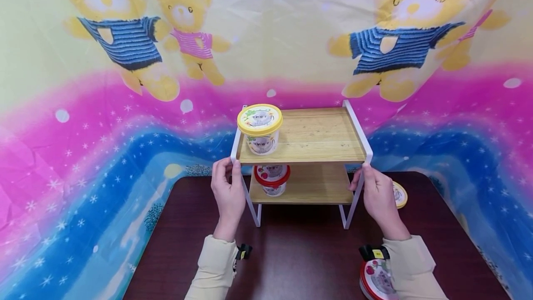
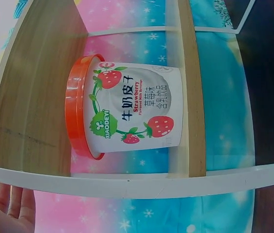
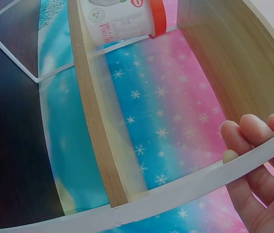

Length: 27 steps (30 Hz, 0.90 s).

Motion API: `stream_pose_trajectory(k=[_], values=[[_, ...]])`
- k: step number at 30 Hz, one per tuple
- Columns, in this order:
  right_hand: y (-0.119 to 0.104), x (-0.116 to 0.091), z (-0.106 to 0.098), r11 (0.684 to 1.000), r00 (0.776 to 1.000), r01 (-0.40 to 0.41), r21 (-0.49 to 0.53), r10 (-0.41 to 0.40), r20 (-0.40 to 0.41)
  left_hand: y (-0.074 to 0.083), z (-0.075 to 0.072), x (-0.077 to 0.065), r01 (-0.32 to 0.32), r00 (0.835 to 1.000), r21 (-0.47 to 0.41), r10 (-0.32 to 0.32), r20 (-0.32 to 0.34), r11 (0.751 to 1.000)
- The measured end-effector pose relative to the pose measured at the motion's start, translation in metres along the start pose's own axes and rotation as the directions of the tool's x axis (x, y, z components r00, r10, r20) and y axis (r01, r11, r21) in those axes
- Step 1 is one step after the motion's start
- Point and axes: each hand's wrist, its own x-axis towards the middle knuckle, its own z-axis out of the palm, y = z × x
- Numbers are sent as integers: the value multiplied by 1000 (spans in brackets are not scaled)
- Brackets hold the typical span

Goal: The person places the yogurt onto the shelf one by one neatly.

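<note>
A two-tier shelf rack (image 1: pixel 316 142) with wooden boards and white metal side frames stands on the table. My left hand (image 1: pixel 229 193) holds its left side frame near the upper front corner, thumb at the front. On the opposite side my right hand (image 1: pixel 381 198) grips the right frame, its fingers curled round the white bar in the right wrist view. A yellow-lidded tub (image 1: pixel 261 128) sits on the top board at the left. Below it, a red-lidded strawberry milk tub (image 2: pixel 132 107) stands upright on the lower board, its top partly hidden in the head view.
Another red-lidded tub (image 1: pixel 374 279) is on the dark table (image 1: pixel 300 253), partly behind my right sleeve. A yellow lid (image 1: pixel 400 194) shows beyond my right hand. Behind the table hangs a cloth backdrop (image 1: pixel 283 31) printed with bears.
</note>
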Motion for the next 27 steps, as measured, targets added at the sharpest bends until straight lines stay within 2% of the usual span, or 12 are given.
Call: stream_pose_trajectory(k=[7, 13, 20, 25, 27], values=[[0, 0, 0, 1000, 1000, 4, 5, -4, -2, 0, 0, -1, 39, 999, -33, -38, 11, 999], [-1, -1, 0, 1000, 1000, 3, 10, -3, 1, -1, 0, -1, 22, 1000, -50, -21, 13, 999], [-1, -1, 0, 1000, 1000, 2, 0, -2, -4, -10, -1, 1, -12, 1000, -171, 15, 18, 985], [-1, -1, 0, 1000, 1000, -4, 9, 4, -6, -17, -2, 2, -5, 1000, -199, 10, 26, 980], [-1, -1, 0, 1000, 1000, -3, 15, 4, -4, -24, -2, 2, 6, 1000, -208, 0, 29, 978]])
